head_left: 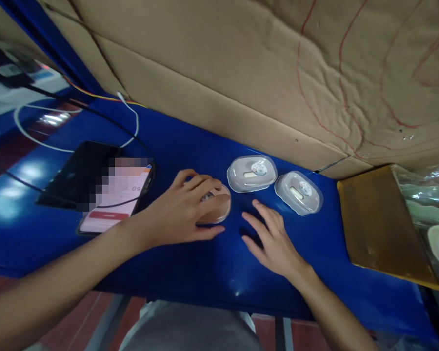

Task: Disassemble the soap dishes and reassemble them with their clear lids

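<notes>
My left hand point(190, 207) spans a small clear plastic container point(225, 210) that bears a round label, its fingers over the top and its thumb along the near side. The palm and fingers hide much of that container. To the right, my right hand point(270, 239) is held low with its fingers apart and nothing in them. Beyond it sit two similar containers with round labels: a rounded one point(241, 170) at the back, and another point(307, 200) turned at an angle to its right. These two nearly touch.
The blue table point(205, 273) is backed by a cardboard panel point(205, 97). At left lie a phone point(113, 214) with a lit screen, a black device point(62, 180) and cables. An open cardboard box point(380, 224) with plastic-wrapped items stands at right.
</notes>
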Action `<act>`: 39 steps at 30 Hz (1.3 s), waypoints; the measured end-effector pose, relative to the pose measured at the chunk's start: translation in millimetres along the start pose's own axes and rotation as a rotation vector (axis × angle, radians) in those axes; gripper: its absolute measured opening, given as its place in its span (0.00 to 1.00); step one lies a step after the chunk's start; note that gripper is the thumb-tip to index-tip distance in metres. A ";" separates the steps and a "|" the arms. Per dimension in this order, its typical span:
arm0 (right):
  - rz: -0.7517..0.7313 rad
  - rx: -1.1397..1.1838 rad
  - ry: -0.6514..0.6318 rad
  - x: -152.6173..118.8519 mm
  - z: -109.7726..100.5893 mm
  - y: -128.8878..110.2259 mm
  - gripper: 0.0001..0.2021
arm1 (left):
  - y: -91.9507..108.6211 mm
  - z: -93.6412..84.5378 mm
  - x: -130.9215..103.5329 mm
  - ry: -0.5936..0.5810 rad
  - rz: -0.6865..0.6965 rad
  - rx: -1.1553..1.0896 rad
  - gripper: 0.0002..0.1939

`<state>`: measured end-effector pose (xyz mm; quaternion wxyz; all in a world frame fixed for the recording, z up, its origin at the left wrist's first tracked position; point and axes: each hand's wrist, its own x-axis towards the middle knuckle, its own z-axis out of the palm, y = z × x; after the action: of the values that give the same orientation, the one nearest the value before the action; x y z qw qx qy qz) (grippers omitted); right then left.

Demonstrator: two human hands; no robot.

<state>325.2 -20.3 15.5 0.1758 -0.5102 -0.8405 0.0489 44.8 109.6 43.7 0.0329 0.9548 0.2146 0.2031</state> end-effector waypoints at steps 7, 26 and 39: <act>-0.108 -0.016 -0.020 -1.2 -3.8 -7.8 0.23 | 3.1 -2.1 -4.8 -0.051 -0.036 -0.071 0.22; -0.222 -0.001 -0.038 -0.6 -11.2 -22.7 0.14 | -8.7 -1.2 3.7 0.180 -0.306 -0.145 0.26; -0.061 0.031 -0.105 -4.3 4.5 -7.6 0.36 | -18.2 20.5 -1.1 -0.027 -0.432 0.003 0.24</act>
<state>319.0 -27.2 12.2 0.1409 -0.4785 -0.8627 0.0834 44.9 126.1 21.8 0.0772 0.8893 0.4140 0.1783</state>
